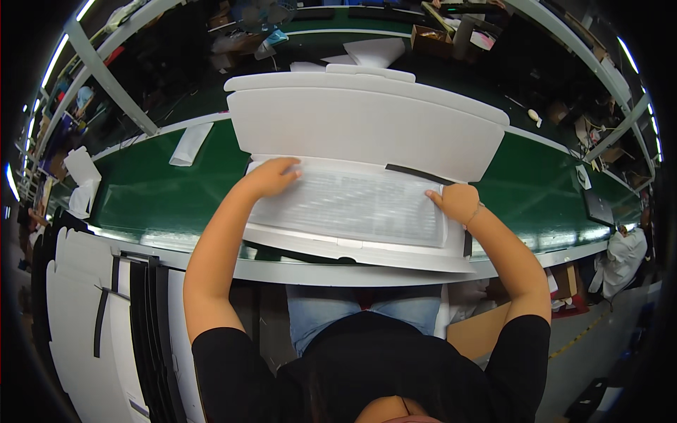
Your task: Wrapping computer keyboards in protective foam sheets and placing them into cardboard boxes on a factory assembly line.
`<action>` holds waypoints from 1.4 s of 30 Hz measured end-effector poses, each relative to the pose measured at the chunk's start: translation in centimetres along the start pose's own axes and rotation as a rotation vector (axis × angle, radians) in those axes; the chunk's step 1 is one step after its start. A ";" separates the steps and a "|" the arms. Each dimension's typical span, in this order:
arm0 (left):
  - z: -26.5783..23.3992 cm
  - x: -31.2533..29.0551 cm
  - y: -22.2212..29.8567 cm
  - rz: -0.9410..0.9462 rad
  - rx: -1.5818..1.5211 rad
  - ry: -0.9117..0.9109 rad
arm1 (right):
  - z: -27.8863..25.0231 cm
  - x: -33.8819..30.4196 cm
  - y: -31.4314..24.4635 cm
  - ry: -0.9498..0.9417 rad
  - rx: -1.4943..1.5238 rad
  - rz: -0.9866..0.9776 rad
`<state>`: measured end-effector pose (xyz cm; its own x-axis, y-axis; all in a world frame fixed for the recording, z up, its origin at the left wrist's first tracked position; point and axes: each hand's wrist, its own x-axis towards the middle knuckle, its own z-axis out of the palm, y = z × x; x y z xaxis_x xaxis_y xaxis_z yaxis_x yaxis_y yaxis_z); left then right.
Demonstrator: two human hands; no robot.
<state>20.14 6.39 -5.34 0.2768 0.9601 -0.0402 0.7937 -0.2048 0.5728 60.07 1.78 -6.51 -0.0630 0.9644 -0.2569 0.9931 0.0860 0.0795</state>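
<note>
Hands, left (pixel 271 176) and right (pixel 457 202), press the wrapped keyboard's (pixel 349 204) far corners.

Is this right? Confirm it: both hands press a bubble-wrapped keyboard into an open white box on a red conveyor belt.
Not quite. The head view shows the conveyor belt is green, not red. The rest holds: the left hand and right hand both rest on the bubble-wrapped keyboard inside the open white box.

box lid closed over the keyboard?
No. The white box's lid stands open behind the bagged keyboard, with the left hand and right hand on it.
</note>
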 end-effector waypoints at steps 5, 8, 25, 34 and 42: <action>-4.4 1.9 -7.3 -0.130 0.152 0.212 | -0.2 -2.6 1.9 0.432 0.197 0.037; -7.0 -0.4 -16.6 -0.301 0.608 0.531 | 0.1 -6.3 4.8 0.456 0.623 0.198; -8.5 5.7 -30.0 -0.693 0.533 0.577 | 7.7 -16.6 13.7 0.809 1.016 0.672; -9.5 5.8 -28.4 -0.769 0.442 0.614 | 5.9 -17.2 13.5 1.032 1.173 0.650; -9.4 0.5 -15.6 -0.158 -0.197 0.831 | -4.0 -11.6 5.8 1.092 1.264 0.058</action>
<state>2.77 11.89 -6.60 -0.3750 0.8183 0.4356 0.6600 -0.0943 0.7453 66.19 -7.94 0.78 0.4797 0.7151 0.5084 0.4118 0.3282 -0.8501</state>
